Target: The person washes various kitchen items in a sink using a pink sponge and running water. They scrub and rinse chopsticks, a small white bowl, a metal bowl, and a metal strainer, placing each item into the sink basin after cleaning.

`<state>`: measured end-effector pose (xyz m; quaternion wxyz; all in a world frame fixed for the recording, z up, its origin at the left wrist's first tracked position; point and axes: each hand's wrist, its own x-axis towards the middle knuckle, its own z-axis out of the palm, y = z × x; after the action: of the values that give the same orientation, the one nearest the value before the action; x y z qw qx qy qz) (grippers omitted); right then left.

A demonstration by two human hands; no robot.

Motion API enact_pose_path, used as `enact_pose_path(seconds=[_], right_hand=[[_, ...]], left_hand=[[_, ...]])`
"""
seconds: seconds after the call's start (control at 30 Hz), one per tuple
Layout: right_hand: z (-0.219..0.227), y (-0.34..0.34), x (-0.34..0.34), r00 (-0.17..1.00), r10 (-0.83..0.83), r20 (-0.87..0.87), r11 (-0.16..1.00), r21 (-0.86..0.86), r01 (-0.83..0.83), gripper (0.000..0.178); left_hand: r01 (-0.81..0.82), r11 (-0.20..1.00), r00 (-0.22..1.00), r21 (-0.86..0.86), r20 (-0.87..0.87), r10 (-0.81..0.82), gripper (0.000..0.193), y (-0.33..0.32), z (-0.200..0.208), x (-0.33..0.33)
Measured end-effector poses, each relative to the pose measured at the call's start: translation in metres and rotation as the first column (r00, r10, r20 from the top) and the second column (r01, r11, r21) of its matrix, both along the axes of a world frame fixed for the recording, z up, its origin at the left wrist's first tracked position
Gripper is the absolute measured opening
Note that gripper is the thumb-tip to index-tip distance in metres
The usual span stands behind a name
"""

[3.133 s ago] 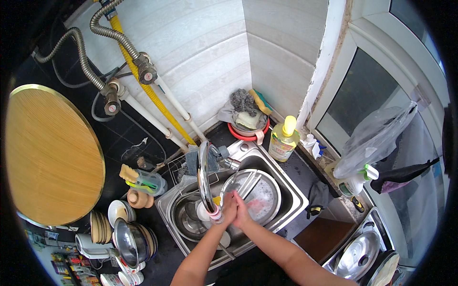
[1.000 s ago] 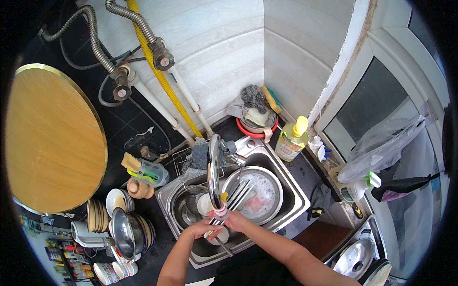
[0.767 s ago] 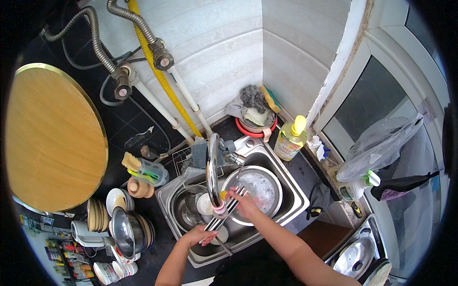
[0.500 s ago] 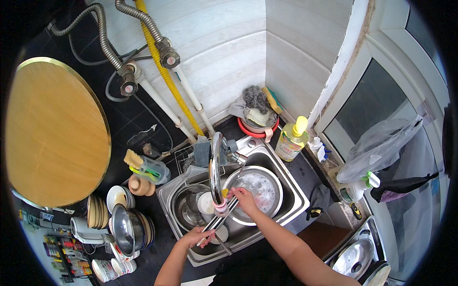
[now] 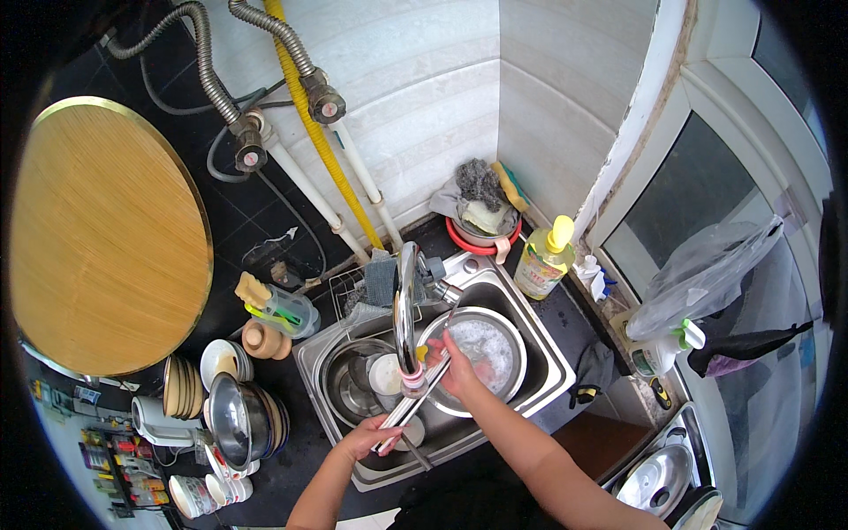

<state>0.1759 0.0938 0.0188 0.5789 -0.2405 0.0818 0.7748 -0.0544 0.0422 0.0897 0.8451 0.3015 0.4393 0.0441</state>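
A bundle of long, slim chopsticks [image 5: 408, 409] slants over the double sink, passing beneath the faucet spout [image 5: 406, 300]. Its near end is gripped by my left hand [image 5: 364, 436], fingers closed. My right hand [image 5: 457, 367] is closed about the far end, at the rim of a steel basin [image 5: 506, 399] with foamy water [image 5: 484, 344]. A small yellow thing [image 5: 421, 355] shows beside my right fingers; its kind is unclear. In the left bowl of the sink sits a steel pot [image 5: 343, 408] with a white bowl [image 5: 385, 374] and other dishes, partly hidden by the faucet.
Stacked bowls [image 5: 181, 389] and a steel bowl [image 5: 231, 424] stand left on the black counter. A yellow-capped soap bottle [image 5: 543, 261] and a red-rimmed basin [image 5: 484, 245] with scrubbers stand behind the sink. A large round wooden board [image 5: 106, 238] leans at far left.
My right hand has shifted slightly up along the chopsticks, its fingers now pointing more toward the far end. My left hand keeps its hold. The whole view has shifted slightly.
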Motion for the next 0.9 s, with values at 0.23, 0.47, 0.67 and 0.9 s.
enact_pose_path(seconds=[0.23, 0.47, 0.67, 0.9], right_hand=[[0.0, -0.018, 0.004, 0.994, 0.075, 0.082, 0.995, 0.06, -0.08, 0.036], [-0.004, -0.016, 0.003, 0.992, 0.129, -0.004, 0.969, 0.211, -0.125, 0.043], [0.001, -0.016, -0.003, 0.995, 0.08, -0.055, 0.994, 0.08, -0.076, 0.042], [-0.008, -0.015, -0.002, 0.995, 0.087, -0.052, 0.992, 0.099, -0.081, 0.05]], left_hand=[[0.05, 0.986, 0.977, 0.159, -0.213, -0.015, 0.019, 0.001, -0.009, -0.007], [0.053, 0.993, 0.99, 0.104, -0.136, -0.039, 0.022, 0.004, -0.003, -0.009], [0.044, 0.995, 0.987, 0.092, -0.156, -0.029, 0.024, 0.002, -0.009, -0.012], [0.045, 0.998, 0.992, 0.042, -0.118, -0.039, 0.023, 0.004, -0.006, -0.008]])
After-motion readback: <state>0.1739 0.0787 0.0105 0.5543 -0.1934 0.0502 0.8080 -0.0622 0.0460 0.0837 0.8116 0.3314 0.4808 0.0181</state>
